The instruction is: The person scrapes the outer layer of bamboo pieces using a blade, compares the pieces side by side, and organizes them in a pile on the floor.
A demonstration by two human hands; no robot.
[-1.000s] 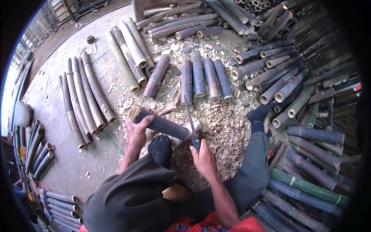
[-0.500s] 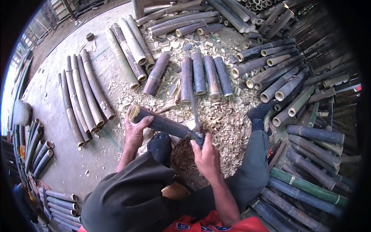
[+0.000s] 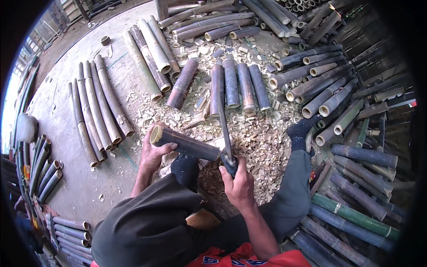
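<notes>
My left hand point(image 3: 152, 153) is closed round the pale, cut end of a short, dark bamboo tube point(image 3: 191, 144), its thumb along the near side. The tube slants down to the right over the wood chips. In my right hand point(image 3: 240, 187) is the dark handle of a long-bladed knife point(image 3: 225, 131). Its narrow blade points away from me and crosses just beside the tube's far right end; whether the edge touches the tube I cannot tell. Beyond the blade, several short bamboo tubes point(image 3: 231, 84) lie side by side on the chips.
Bamboo chips point(image 3: 262, 151) cover the floor between my feet. Longer bamboo poles point(image 3: 91, 107) lie at the left, and stacked tubes point(image 3: 327, 102) line the right. A green pole point(image 3: 351, 216) lies near my right leg. My dark-shod left foot point(image 3: 185, 168) sits under the tube.
The knife has shifted slightly down and its blade, blurred before, now looks sharp. The tube's right end has moved a little left, with my left thumb slightly lower on it.
</notes>
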